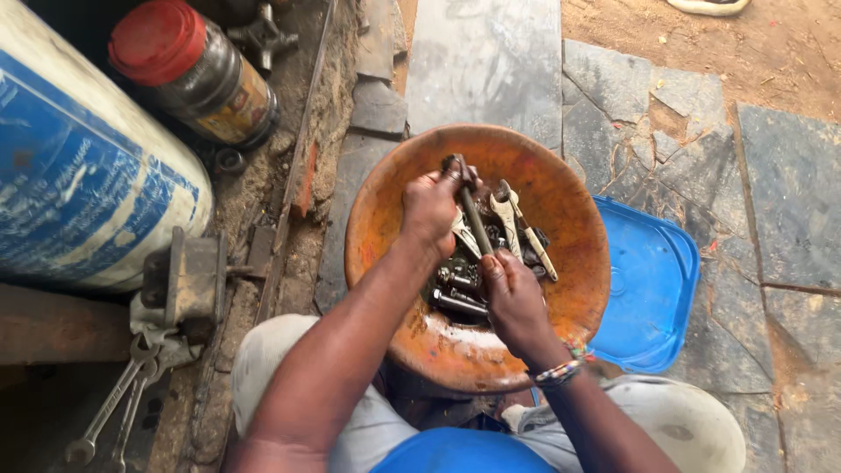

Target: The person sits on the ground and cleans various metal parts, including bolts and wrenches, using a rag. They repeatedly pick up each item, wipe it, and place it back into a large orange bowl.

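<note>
Over the orange bowl (561, 201) at centre frame, the left hand (429, 208) fists around a metal rod (475, 219) while the right hand (515, 302) pinches its lower end among wrenches (508, 215).

The left hand (431, 206) and right hand (512, 302) cover part of the metal rod (476, 223) and much of the bolts (457, 293) in the orange bowl (561, 188). Left of the bowl, the blue-and-white drum (79, 175) runs off the frame. Behind the bowl's right rim, the blue lid (648, 289) is partly hidden.
</note>
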